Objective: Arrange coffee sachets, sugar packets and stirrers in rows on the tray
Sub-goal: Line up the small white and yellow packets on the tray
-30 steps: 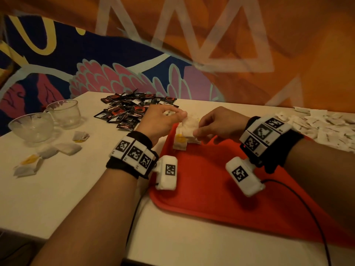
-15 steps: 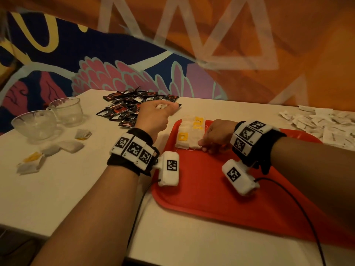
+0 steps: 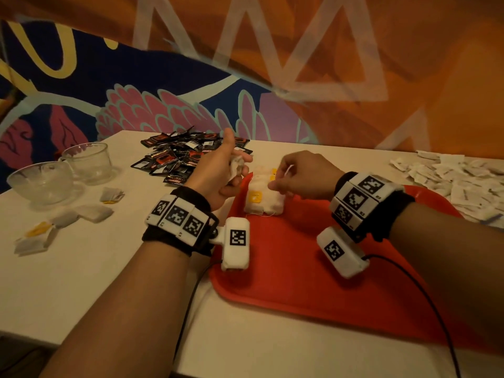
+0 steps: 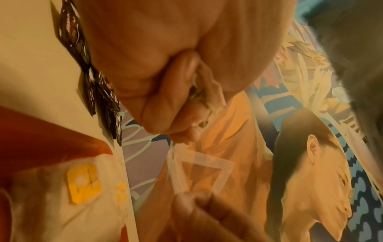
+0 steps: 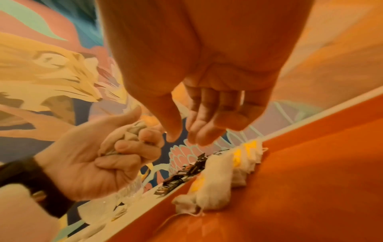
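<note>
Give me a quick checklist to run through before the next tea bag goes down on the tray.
1. Left hand holds spare white tea bags: ok, fingers curled round a bunch.
2. Right hand free to take one: cannot tell, thumb and forefinger pinched, maybe on a string.
3. Tea bags on the red plastic tray in a row: ok, along the far left corner.
4. Room on the tray: ok, bare red nearer the person.
5. Black coffee sachets on the tray: not ok, heaped on the table.

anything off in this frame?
Yes: the left hand holds a teabag crumpled in its fist. The teabags on the tray sit bunched in a pile, not in a row.
</note>
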`<state>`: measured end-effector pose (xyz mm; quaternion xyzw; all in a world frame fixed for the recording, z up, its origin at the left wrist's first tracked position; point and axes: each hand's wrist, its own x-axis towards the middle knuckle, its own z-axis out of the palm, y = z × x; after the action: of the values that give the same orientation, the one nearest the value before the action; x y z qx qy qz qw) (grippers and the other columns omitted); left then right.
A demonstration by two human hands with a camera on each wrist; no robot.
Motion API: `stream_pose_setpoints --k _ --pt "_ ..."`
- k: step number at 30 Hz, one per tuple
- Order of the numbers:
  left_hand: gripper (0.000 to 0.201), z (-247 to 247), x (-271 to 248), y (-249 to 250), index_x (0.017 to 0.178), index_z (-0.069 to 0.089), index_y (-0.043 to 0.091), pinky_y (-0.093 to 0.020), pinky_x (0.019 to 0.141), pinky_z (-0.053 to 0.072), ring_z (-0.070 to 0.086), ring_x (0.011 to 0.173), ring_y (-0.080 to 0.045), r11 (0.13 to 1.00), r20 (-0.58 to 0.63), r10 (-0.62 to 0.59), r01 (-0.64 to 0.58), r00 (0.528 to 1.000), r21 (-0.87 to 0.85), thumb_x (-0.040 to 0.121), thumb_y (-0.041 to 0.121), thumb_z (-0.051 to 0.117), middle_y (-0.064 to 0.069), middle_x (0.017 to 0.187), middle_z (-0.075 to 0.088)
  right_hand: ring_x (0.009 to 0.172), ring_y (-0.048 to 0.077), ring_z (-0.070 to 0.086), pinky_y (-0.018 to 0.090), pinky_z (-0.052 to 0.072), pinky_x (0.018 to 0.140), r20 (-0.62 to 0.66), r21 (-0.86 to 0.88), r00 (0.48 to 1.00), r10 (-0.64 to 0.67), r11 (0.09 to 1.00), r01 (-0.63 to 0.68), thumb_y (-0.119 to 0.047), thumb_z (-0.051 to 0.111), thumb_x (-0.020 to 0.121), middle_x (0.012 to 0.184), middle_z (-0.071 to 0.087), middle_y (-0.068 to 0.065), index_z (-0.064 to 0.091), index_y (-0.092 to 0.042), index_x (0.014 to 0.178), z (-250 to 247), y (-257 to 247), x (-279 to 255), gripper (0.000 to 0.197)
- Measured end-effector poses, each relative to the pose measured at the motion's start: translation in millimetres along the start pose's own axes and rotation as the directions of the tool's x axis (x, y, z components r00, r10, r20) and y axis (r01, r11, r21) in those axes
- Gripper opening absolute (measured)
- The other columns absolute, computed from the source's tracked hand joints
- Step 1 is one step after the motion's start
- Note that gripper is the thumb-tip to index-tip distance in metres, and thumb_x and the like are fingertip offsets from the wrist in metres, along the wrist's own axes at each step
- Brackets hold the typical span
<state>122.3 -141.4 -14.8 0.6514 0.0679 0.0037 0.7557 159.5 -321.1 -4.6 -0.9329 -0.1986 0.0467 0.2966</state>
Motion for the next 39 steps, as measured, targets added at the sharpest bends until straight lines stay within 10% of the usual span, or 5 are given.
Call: stream_pose_setpoints --k 5,15,23,30,39 --pt "0.068 5.9 -5.6 1.4 0.103 0.055 0.009 -0.014 0.032 0.022 0.042 0.042 -0.01 0.998 0.134 -0.024 0.032 0.991 -0.059 0.096 0.069 0.024 -0.007 0.065 0.053 0.073 0.004 0.066 0.02 0.052 0.072 -0.197 0.128 0.946 -0.256 0.95 0.283 -0.033 0.078 0.081 0.079 0.07 -0.01 0.068 -0.025 0.094 1.9 -7.5 -14.8 0.018" --pt "0.059 17.7 -11.5 -2.2 0.102 0.052 0.013 -0.013 0.032 0.024 0.047 0.042 -0.012 0.996 0.312 -0.074 0.056 0.947 0.064 0.096 0.067 0.028 -0.008 0.071 0.058 0.075 0.017 0.068 0.028 0.049 0.065 -0.246 0.372 0.938 -0.245 0.869 0.325 -0.016 0.071 0.089 0.078 0.071 -0.004 0.07 -0.024 0.08 6.6 -6.1 -17.6 0.012" --pt "0.042 18.2 -3.3 -7.6 0.103 0.062 0.013 -0.015 0.032 0.02 0.042 0.048 -0.008 1.0 0.186 0.0 -0.001 0.982 0.005 0.099 0.053 0.048 -0.002 0.072 0.053 0.066 0.014 0.071 0.027 0.049 0.055 -0.366 0.547 0.93 -0.016 0.805 0.229 -0.012 0.063 0.093 0.077 0.072 0.003 0.062 -0.018 0.081 -0.2 -0.2 -17.5 0.014" --pt "0.061 21.4 -10.5 -2.6 0.111 0.062 0.019 -0.014 0.037 0.028 0.039 0.052 -0.008 0.936 0.137 0.351 -0.351 0.926 -0.025 0.065 0.058 0.067 0.001 0.067 0.045 0.062 0.016 0.069 0.028 0.047 0.052 -0.259 0.772 0.962 0.089 0.618 0.151 -0.011 0.055 0.098 0.079 0.072 0.008 0.059 -0.01 0.087 -3.4 -1.8 -16.5 0.011" --pt "0.008 18.9 -5.0 -4.3 0.087 0.072 0.017 -0.009 0.053 0.042 0.057 0.06 0.003 0.849 -0.001 0.505 -0.497 0.863 0.178 0.092 0.017 0.065 0.012 0.074 0.068 0.099 0.016 0.065 0.037 0.056 0.083 -0.247 0.562 0.966 -0.07 0.802 0.202 -0.013 0.071 0.076 0.111 0.067 -0.001 0.066 -0.024 0.106 -1.6 -0.2 -18.1 0.033"
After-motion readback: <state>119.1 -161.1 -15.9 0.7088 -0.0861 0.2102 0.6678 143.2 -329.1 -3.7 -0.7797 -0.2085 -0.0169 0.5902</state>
